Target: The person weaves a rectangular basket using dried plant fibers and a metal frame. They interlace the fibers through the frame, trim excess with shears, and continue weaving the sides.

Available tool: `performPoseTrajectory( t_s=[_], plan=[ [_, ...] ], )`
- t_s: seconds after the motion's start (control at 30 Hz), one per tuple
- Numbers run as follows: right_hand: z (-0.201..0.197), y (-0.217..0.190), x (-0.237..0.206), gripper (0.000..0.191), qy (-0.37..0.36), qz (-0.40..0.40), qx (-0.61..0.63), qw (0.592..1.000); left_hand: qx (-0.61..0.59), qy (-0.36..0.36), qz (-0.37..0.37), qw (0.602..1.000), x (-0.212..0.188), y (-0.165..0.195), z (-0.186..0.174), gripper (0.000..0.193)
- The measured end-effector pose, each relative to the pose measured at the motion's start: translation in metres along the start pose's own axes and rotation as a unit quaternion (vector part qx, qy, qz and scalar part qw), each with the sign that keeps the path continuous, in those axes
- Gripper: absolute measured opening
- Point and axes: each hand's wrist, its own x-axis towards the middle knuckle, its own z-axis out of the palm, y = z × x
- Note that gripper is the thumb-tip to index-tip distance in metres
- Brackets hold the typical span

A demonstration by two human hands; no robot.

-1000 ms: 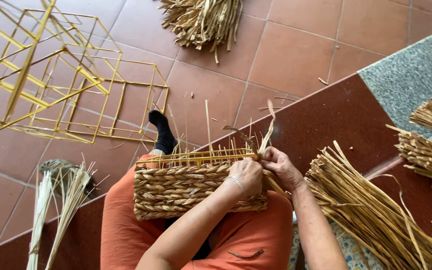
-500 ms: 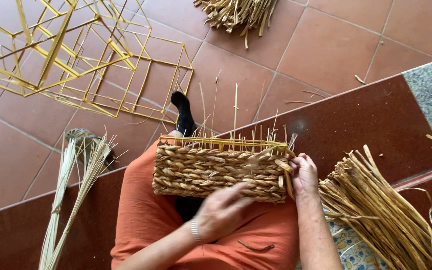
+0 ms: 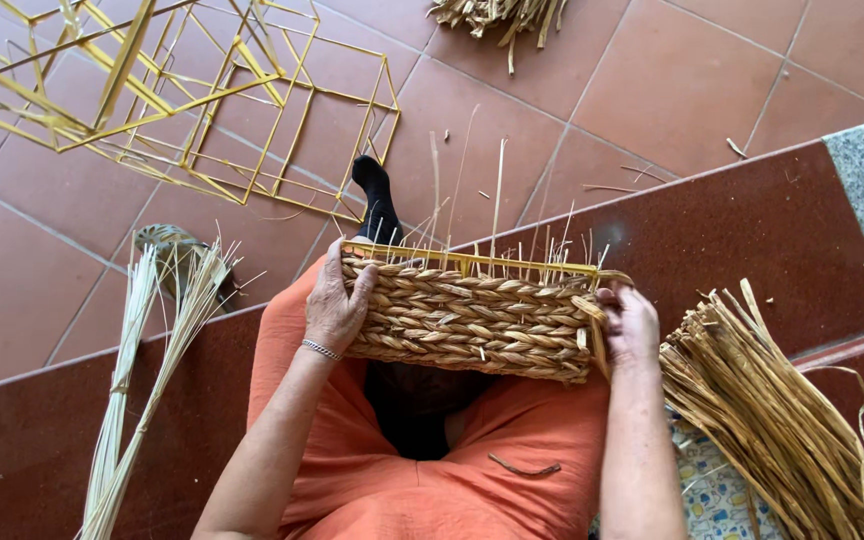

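A half-woven basket point(image 3: 472, 315) of braided straw on a yellow wire frame rests on my lap, over orange trousers. Thin straw ends stick up from its top edge. My left hand point(image 3: 337, 305) grips the basket's left end, fingers curled over the rim; a bracelet circles that wrist. My right hand point(image 3: 630, 322) holds the basket's right end, where a loose strand hangs by the corner.
A thick bundle of dried straw point(image 3: 782, 430) lies at my right. Pale thin reeds point(image 3: 147, 360) lie at my left. Empty yellow wire frames point(image 3: 182, 95) are stacked on the tiled floor ahead. Another straw pile point(image 3: 497, 15) sits at the top. A black-socked foot point(image 3: 377, 200) points forward.
My left hand has moved from the basket's near side to its left end and taken hold there. The basket has turned broadside across my lap. My right hand stays at the right end.
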Motion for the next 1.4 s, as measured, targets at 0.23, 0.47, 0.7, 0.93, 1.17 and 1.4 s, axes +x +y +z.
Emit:
performPoseTrajectory(
  t_s=[0.23, 0.47, 0.7, 0.93, 1.17, 1.4],
  plan=[
    [0.006, 0.002, -0.027, 0.017, 0.018, -0.040, 0.090, 0.995, -0.003, 0.021, 0.022, 1.000, -0.008, -0.004, -0.003, 0.073],
    [-0.041, -0.022, -0.005, 0.026, 0.102, -0.043, 0.064, 0.992, -0.012, 0.029, 0.033, 0.999, -0.015, -0.008, -0.002, 0.069],
    [-0.061, -0.013, -0.035, 0.056, 0.116, 0.087, 0.096, 0.985, 0.000, 0.029, 0.026, 0.999, -0.012, -0.007, -0.001, 0.070],
    [-0.003, -0.067, -0.103, 0.048, 0.319, -0.590, -0.471, 0.573, -0.006, 0.032, 0.038, 0.999, -0.016, -0.009, 0.000, 0.072],
    [0.140, -0.056, -0.105, 0.034, -0.145, -0.554, -0.554, 0.604, 0.008, 0.044, 0.052, 0.998, -0.017, -0.014, 0.006, 0.072],
    [0.162, -0.046, -0.102, 0.011, -0.175, -0.501, -0.550, 0.645, -0.001, 0.060, 0.073, 0.996, -0.017, -0.019, 0.009, 0.071]
  ],
)
